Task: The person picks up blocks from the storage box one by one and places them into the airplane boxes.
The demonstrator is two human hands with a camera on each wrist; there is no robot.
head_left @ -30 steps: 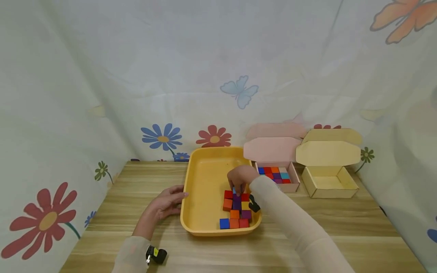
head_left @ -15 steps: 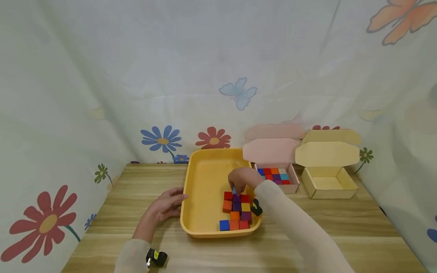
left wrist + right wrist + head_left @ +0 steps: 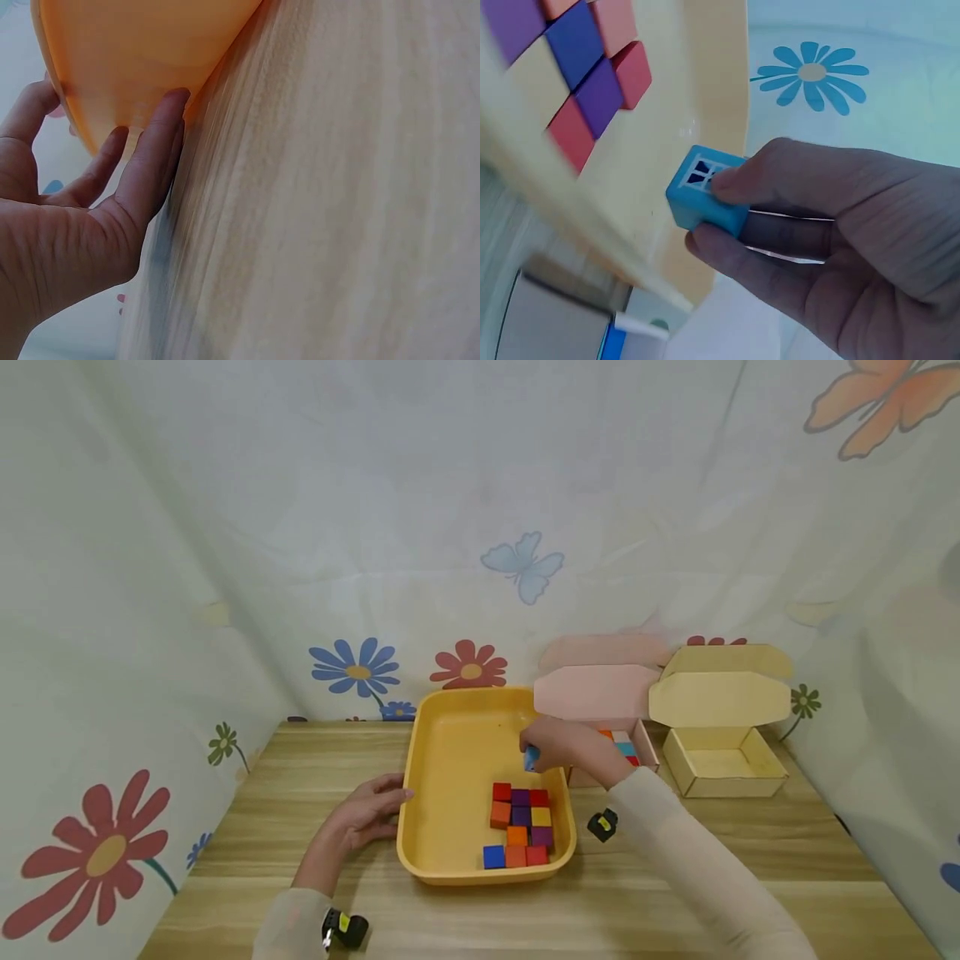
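Note:
Pinched between thumb and fingers of my right hand (image 3: 558, 742) is a light blue cube (image 3: 709, 191); a white window-like print shows on one face in the right wrist view. The hand is raised over the right rim of the yellow tray (image 3: 442, 777). Several coloured cubes (image 3: 520, 817) lie in the tray's near right part, in red, orange, purple, yellow and blue. My left hand (image 3: 369, 810) rests against the tray's left side. In the left wrist view, its extended fingers (image 3: 154, 150) touch the outer wall, one of them at the rim.
Right of the tray stands an open pink box (image 3: 647, 747) with several coloured cubes inside, partly hidden by my right hand. Beside it is an open pale yellow box (image 3: 723, 777) with its lid up. A patterned cloth (image 3: 420, 568) hangs behind the wooden table (image 3: 450, 918).
My right hand has lifted the light blue cube from the cube group and moved right, to the tray's rim. The left hand stays at the tray's left side.

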